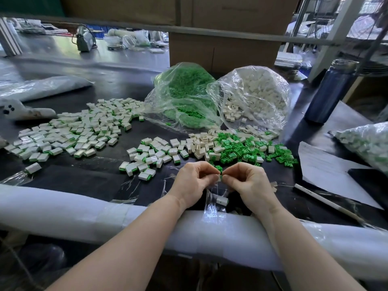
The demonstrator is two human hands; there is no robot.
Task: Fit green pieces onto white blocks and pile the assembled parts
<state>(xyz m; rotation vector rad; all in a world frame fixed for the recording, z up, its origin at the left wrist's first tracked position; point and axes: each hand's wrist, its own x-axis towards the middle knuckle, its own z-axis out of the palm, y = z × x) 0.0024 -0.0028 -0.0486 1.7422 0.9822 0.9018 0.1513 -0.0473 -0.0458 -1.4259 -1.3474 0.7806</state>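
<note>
My left hand (193,181) and my right hand (247,181) meet fingertip to fingertip over the dark table. Between them they pinch a small green piece (219,169) against a white block (219,178) that is mostly hidden by my fingers. Just beyond lie loose green pieces (247,150) mixed with loose white blocks (201,143). Assembled parts form a small pile (151,156) ahead left and a large spread (69,131) further left. One assembled part (222,200) lies below my hands.
Two open clear bags stand behind: one of green pieces (184,97), one of white blocks (256,95). A dark blue bottle (331,91) stands at the right, with white paper (327,173) and another filled bag (369,143). White foam padding (84,208) covers the table's near edge.
</note>
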